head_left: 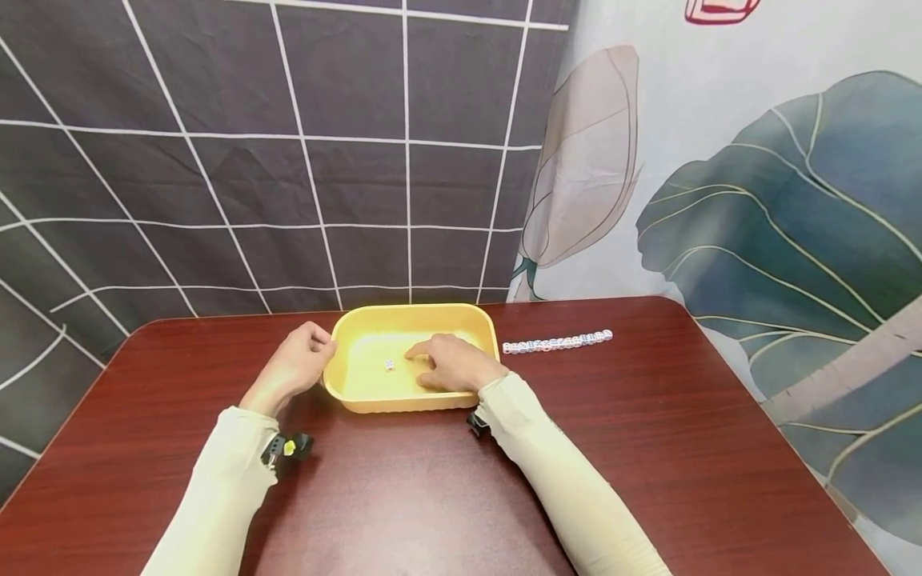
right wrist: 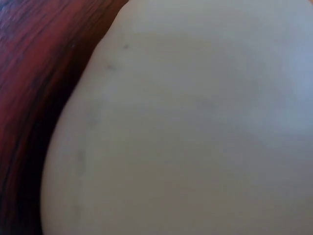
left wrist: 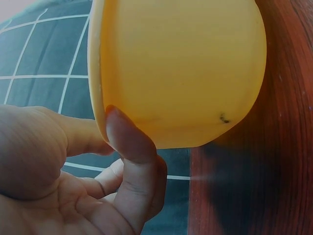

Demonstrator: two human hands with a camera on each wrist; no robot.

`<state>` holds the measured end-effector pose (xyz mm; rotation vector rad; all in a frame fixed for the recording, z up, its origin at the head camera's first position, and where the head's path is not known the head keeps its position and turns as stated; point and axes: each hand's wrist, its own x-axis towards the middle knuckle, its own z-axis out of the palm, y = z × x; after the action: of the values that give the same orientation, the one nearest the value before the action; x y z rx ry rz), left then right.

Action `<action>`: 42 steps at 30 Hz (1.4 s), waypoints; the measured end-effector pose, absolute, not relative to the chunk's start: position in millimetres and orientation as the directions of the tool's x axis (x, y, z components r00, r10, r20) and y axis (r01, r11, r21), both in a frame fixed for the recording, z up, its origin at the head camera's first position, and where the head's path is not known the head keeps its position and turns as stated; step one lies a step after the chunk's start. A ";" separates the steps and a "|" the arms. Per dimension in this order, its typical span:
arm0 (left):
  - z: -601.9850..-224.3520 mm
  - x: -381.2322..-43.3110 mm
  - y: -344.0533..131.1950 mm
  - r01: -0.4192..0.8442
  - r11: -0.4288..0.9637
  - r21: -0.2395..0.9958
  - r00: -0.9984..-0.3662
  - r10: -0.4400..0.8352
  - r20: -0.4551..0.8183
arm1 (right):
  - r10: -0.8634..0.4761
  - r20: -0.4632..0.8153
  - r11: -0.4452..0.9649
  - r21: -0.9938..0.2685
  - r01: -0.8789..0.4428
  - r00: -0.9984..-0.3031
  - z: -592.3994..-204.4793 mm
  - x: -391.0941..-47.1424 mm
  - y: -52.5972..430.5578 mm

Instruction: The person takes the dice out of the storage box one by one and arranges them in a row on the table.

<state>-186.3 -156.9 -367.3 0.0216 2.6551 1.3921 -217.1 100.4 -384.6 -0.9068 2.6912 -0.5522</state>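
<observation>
A yellow plastic basin (head_left: pixel 374 404) stands near the back of the table. My left hand (head_left: pixel 298 360) pinches its left rim between thumb and finger; the left wrist view shows the basin wall (left wrist: pixel 186 63) from outside with a fingertip pressed against it. Inside the basin, my right hand (head_left: pixel 454 364) reaches over the right side with the index finger stretched out and the thumb apart from it. A small white die (head_left: pixel 390 365) lies on the basin floor, just left of that fingertip. Only blurred pale sleeve fabric (right wrist: pixel 186 137) fills most of the right wrist view.
Right of the basin, a row of several white dice (head_left: pixel 558 343) with coloured pips lies on the dark red wooden table (head_left: pixel 403 496). A dark gridded cloth (head_left: pixel 346 184) and a leaf-patterned cloth (head_left: pixel 591 160) hang behind the table's back edge.
</observation>
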 end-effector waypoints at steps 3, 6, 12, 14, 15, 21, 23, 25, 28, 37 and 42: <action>-367.4 -186.1 -157.2 -0.055 0.571 0.819 -0.990 0.078 -0.121 | -0.618 -0.107 0.736 -0.429 -0.524 -0.779 -386.3 -218.4 100.1; -367.8 -186.1 -157.0 -0.059 0.571 0.819 -0.990 0.074 -0.122 | -0.635 -0.081 0.724 -0.410 -0.555 -0.768 -387.5 -219.8 99.3; -368.0 -186.7 -158.7 -0.049 0.579 0.814 -0.991 0.073 -0.111 | -0.716 -0.067 0.649 -0.430 -0.628 -0.695 -387.0 -220.6 95.8; -368.4 -186.6 -158.8 -0.047 0.582 0.812 -0.991 0.072 -0.109 | -0.737 -0.077 0.633 -0.428 -0.645 -0.671 -386.8 -220.3 95.1; -368.6 -186.5 -158.6 -0.048 0.581 0.812 -0.991 0.072 -0.110 | -0.744 -0.079 0.628 -0.420 -0.655 -0.663 -386.5 -219.9 95.1; -368.9 -186.1 -158.6 -0.051 0.577 0.815 -0.990 0.076 -0.115 | -0.727 -0.043 0.637 -0.415 -0.650 -0.685 -386.1 -218.2 93.5; -368.9 -186.0 -158.4 -0.050 0.575 0.817 -0.990 0.079 -0.116 | -0.707 -0.024 0.648 -0.421 -0.634 -0.707 -386.6 -217.8 92.3; -369.0 -186.1 -158.3 -0.048 0.573 0.818 -0.990 0.082 -0.116 | -0.694 -0.014 0.654 -0.431 -0.622 -0.720 -386.7 -216.9 91.0; -368.8 -186.3 -158.3 -0.045 0.571 0.819 -0.989 0.087 -0.115 | -0.685 -0.015 0.659 -0.438 -0.611 -0.728 -386.8 -216.1 89.7; -368.1 -186.4 -157.9 -0.049 0.566 0.823 -0.989 0.087 -0.119 | -0.666 -0.027 0.681 -0.430 -0.593 -0.746 -386.3 -217.8 90.6; -367.2 -186.3 -157.7 -0.047 0.566 0.823 -0.989 0.091 -0.119 | -0.644 -0.012 0.691 -0.438 -0.575 -0.765 -382.3 -217.9 96.6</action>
<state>-186.3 -157.7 -367.2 0.0376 2.6470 1.3969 -217.9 96.6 -382.3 -0.9933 2.7355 -0.6250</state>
